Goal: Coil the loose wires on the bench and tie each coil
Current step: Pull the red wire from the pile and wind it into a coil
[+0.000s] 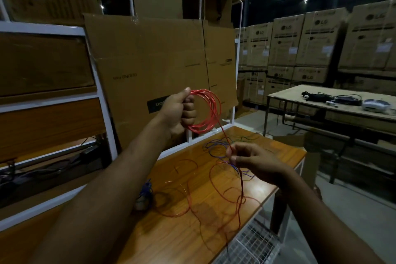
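While loose red wire (214, 195) lies in slack loops on the wooden surface (171, 240) nearest the camera, the right hand (255, 162) pinches its running strand just above them. From that pinch the strand slants up and left to the red coil (211, 111), which the left hand (180, 111) clenches upright, farther off. Blue wire (216, 147) lies tangled beyond.

Bright red coil (205, 111), blue wires (214, 148), orange wood-grain bench (171, 231), brown cardboard (150, 60).
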`<state>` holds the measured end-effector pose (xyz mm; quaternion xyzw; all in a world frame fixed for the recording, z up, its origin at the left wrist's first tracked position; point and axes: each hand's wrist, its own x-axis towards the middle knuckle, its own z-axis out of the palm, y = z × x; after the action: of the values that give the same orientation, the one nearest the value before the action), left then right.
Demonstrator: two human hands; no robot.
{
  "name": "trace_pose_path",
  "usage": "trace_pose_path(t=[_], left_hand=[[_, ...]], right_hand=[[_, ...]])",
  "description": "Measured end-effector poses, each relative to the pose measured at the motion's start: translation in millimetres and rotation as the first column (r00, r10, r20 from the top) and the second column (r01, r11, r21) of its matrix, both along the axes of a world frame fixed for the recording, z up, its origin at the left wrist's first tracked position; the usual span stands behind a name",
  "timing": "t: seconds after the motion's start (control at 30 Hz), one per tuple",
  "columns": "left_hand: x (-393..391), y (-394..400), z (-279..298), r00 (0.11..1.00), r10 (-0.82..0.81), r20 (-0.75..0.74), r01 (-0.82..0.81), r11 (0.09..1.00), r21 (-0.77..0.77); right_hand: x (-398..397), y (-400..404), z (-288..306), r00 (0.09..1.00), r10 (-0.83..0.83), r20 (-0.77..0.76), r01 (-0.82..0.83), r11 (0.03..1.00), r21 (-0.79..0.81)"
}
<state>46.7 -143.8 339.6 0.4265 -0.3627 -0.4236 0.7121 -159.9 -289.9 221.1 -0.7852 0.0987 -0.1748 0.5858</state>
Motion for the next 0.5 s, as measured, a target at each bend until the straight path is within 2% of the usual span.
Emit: trace_pose_path(t=[0.03,0.07,0.13,0.2,0.27,0.4,0.5], left_hand=[[0.2,-1.6,0.6,0.999,0.006,-0.035,-0.007,1.0,-0.017],[0.8,-2.4,1.8,0.998,0.014,-0.058,-0.016,0.999,-0.029],[3.0,-3.3,4.8,0.997,0.031,-0.074,-0.034,0.999,-0.04],[5.8,-2.6,7.6,0.995,0.049,-0.086,-0.053,0.997,-0.048],[6.8,-1.3,10.5,0.993,0.067,-0.098,-0.072,0.996,-0.053],[3.1,0.8,13.8,0.992,0.091,-0.089,-0.097,0.993,-0.064],[-1.6,1.3,11.2,0.994,0.086,-0.065,-0.09,0.994,-0.061]], right_hand=[[1.7,1.6,-4.2,1.0,0.024,-0.018,-0.024,1.0,-0.019],[1.5,3.3,-7.5,0.999,0.045,-0.024,-0.044,0.998,0.034],[-1.2,5.4,-14.7,0.996,0.085,0.035,-0.091,0.956,0.278],[-5.2,2.9,-18.3,0.988,0.099,0.118,-0.141,0.893,0.427],[-6.8,3.3,-19.4,0.985,0.079,0.155,-0.14,0.892,0.43],[-3.9,5.7,-18.6,0.992,-0.094,0.086,0.063,0.949,0.308],[-2.9,9.1,-14.6,0.992,-0.105,0.063,0.082,0.951,0.299]])
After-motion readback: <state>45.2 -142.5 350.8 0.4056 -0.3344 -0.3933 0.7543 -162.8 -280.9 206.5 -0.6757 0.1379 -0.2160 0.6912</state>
